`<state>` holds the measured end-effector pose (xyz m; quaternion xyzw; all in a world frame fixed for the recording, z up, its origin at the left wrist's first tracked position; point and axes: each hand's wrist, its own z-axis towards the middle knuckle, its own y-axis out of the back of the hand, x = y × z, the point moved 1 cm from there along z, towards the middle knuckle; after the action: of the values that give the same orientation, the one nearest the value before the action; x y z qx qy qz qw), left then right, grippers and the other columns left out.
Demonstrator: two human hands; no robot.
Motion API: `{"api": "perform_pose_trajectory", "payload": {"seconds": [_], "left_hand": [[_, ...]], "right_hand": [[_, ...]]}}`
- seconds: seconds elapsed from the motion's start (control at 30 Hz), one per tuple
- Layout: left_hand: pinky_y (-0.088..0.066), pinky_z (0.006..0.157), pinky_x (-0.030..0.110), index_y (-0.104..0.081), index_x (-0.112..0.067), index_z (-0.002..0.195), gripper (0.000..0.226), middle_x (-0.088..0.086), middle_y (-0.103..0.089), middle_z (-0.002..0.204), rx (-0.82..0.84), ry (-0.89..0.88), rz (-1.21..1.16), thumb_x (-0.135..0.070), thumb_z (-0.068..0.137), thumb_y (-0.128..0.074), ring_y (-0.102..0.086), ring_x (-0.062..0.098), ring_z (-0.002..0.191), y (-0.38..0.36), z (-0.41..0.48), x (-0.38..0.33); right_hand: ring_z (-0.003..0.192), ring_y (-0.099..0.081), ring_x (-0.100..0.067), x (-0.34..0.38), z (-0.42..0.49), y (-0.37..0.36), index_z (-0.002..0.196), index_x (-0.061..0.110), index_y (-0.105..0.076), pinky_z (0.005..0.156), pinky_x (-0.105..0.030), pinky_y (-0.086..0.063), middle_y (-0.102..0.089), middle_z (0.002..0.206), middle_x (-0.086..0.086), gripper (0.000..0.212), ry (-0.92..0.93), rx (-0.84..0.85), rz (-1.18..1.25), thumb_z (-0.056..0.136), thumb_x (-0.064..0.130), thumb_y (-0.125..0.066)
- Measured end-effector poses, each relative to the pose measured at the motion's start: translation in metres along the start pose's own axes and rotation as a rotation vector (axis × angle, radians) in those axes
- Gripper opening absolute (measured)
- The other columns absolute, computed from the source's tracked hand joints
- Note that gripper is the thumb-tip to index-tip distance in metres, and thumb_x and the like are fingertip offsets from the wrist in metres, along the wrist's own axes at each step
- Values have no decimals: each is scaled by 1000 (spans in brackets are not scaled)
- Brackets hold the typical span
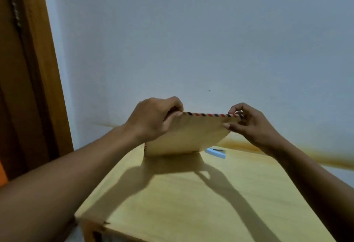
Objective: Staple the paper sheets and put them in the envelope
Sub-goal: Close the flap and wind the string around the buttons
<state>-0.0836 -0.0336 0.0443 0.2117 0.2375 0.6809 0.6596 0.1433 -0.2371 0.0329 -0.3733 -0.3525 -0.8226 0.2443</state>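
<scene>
A tan envelope (191, 134) with a red-and-blue striped top edge stands upright on the wooden table (191, 193), its bottom edge touching the surface. My left hand (153, 119) pinches its upper left corner. My right hand (251, 123) pinches the upper right corner between thumb and fingers. Behind the envelope, to the right, a light blue stapler (215, 153) lies on the table, partly hidden. No loose paper sheets show; whether any are inside the envelope cannot be told.
A pale wall (210, 40) rises right behind the table. A brown wooden door frame (38, 69) stands at the left. The table's near left corner (92, 220) drops off close to my left forearm.
</scene>
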Motion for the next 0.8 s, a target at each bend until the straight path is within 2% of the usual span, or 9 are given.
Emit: {"api": "perform_pose_trajectory", "payload": {"seconds": [0.1, 0.17, 0.23, 0.33, 0.43, 0.53, 0.67, 0.73, 0.8], "left_hand": [[-59, 68, 33, -73, -27, 92, 9, -12, -74, 81, -68, 147, -181, -36, 93, -75, -69, 9, 69, 18, 47, -2], [-56, 67, 23, -70, -32, 89, 15, -12, -74, 83, -92, 278, -328, -34, 85, -85, -67, 1, 69, 24, 72, 0], [-57, 69, 29, -67, -33, 92, 26, -7, -74, 92, -69, 362, -469, -32, 80, -90, -68, 8, 78, 23, 87, 4], [-60, 74, 42, -62, -32, 103, 33, 0, -70, 109, 33, 444, -619, -28, 83, -88, -64, 19, 83, 6, 92, 0], [-61, 69, 38, -63, -25, 103, 27, 3, -67, 111, 46, 527, -759, -20, 87, -84, -65, 19, 88, -29, 90, -11], [-61, 65, 30, -69, -13, 99, 17, 3, -69, 107, 74, 634, -829, -13, 88, -83, -64, 16, 93, -72, 86, -18], [-60, 65, 29, -75, -11, 91, 7, 8, -71, 93, 190, 747, -933, -5, 91, -79, -64, 18, 69, -135, 69, -30], [-59, 67, 30, -77, -17, 90, 11, 4, -73, 94, 165, 797, -915, -7, 93, -76, -65, 17, 70, -172, 63, -35], [-57, 77, 32, -78, -25, 89, 15, 0, -75, 101, 88, 877, -917, -11, 93, -76, -70, 16, 81, -207, 60, -42]], "right_hand": [[88, -62, -23, 37, 18, 25, 103, 20, -59, 74, -46, -53, -63, 99, -4, 22, 47, -129, 105, 88, 16, -75], [94, -63, -25, 56, 27, 38, 110, 26, -57, 73, -47, -54, -64, 110, -3, 25, 83, -262, 111, 91, 18, -72], [95, -63, -23, 66, 34, 53, 115, 31, -54, 69, -45, -52, -64, 115, -3, 30, 101, -371, 110, 94, 17, -69], [83, -61, -12, 70, 38, 73, 109, 33, -53, 55, -30, -44, -64, 102, 2, 24, 106, -448, 19, 97, 16, -65], [75, -60, -5, 56, 38, 88, 87, 20, -63, 51, -16, -41, -67, 88, 2, 16, 72, -470, -121, 97, 8, -60], [75, -59, -11, 24, 33, 103, 80, 15, -68, 56, -25, -39, -72, 87, -3, 25, -51, -516, -156, 97, 2, -56], [80, -59, -15, -27, 20, 123, 81, 21, -71, 62, -26, -40, -73, 96, -2, 28, -189, -598, -175, 97, 3, -56], [80, -57, -14, -50, 12, 131, 90, 21, -72, 63, -28, -44, -70, 108, -4, 25, -257, -577, -217, 97, 3, -56], [98, -61, -18, -75, 5, 136, 106, 20, -71, 75, -35, -52, -63, 123, -6, 19, -339, -509, -283, 95, 8, -61]]}}
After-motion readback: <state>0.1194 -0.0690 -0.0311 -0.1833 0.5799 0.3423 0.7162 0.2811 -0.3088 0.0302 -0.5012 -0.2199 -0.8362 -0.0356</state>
